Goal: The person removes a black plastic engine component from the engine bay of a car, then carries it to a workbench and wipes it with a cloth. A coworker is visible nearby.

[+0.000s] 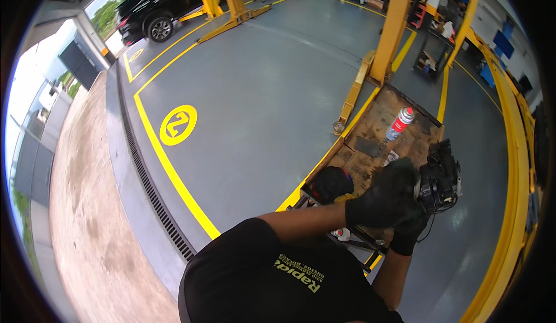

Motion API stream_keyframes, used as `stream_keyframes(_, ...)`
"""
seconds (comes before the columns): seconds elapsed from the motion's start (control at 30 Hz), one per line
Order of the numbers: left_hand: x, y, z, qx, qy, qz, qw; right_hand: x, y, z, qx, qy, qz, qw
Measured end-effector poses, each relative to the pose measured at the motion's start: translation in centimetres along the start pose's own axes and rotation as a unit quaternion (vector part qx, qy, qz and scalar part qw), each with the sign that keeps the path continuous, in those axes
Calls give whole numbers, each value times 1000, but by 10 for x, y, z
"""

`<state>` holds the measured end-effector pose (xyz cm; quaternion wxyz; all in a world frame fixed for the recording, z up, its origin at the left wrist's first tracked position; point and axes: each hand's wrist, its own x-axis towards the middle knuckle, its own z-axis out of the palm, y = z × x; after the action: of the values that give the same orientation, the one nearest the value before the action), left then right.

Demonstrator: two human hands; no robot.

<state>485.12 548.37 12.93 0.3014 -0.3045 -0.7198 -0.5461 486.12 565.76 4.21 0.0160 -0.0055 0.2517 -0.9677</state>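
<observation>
While our gloved left hand (pixel 385 196) and right hand (pixel 410 229) meet at the black mechanical assembly (pixel 441 175) by the surface's (pixel 385 100) right edge, finger closure hidden, we judge it stiff, fairly heavy, best cradled underneath

Auto workshop — lift post (pixel 394 30), black car (pixel 167 3)

Right of centre in the frame, your left hand (pixel 382 198) and right hand (pixel 409 230) are at the left side of a mechanical unit (pixel 438 178). Above them, 1 spray can (pixel 399 124) stands on your bench (pixel 376 113). Behind the bench, 1 lift post (pixel 394 33) rises, upper right. 1 vehicle (pixel 153 7) sits upper left; 1 drain grate (pixel 147 178) runs down the left.
</observation>
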Motion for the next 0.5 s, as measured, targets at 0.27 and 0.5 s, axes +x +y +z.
stream_keyframes(0.27,-61,-55,80,22,80,-57,995,21,10,-68,-17,-88,4,996)
stream_keyframes(0.5,-17,-22,26,181,-96,63,977,10,9,-80,-258,-93,-109,956)
